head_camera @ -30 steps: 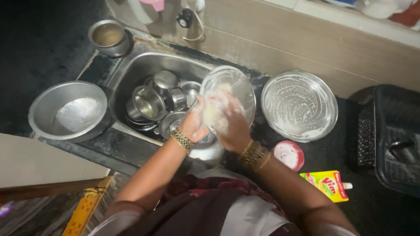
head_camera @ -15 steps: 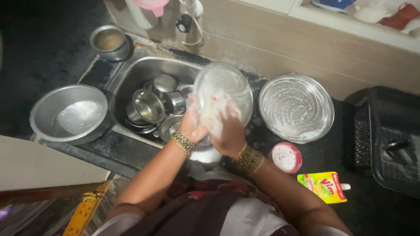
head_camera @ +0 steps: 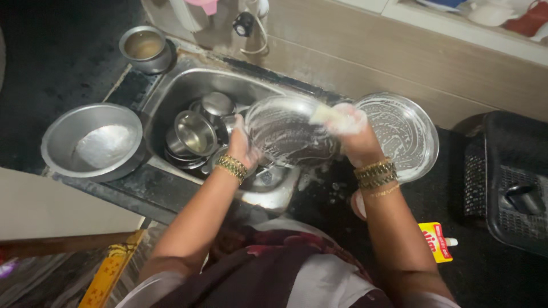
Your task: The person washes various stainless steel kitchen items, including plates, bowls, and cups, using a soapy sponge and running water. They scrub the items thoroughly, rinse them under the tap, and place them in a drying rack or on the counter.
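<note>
Left hand (head_camera: 242,145) grips soapy bowl (head_camera: 291,134) over sink (head_camera: 171,97) right edge; right hand (head_camera: 348,122) clutches sponge (head_camera: 322,114), scrubbing. Cups (head_camera: 197,131) unwashed.

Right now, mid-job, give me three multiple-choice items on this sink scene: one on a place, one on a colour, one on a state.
1. Where is the large round steel basin?
A. left of the steel sink
B. in the black crate
C. on the floor

2. The bangles on both wrists are:
A. gold
B. blue
C. white

3. The clear glass bowl is:
A. dry, stacked
B. soapy, gripped by the left hand
C. broken

Answers: 1 A, it rests on the counter beside the sink. 2 A, both shine gold. 3 B, suds streak it while the foamy right hand presses a scrubber on its rim.
</note>
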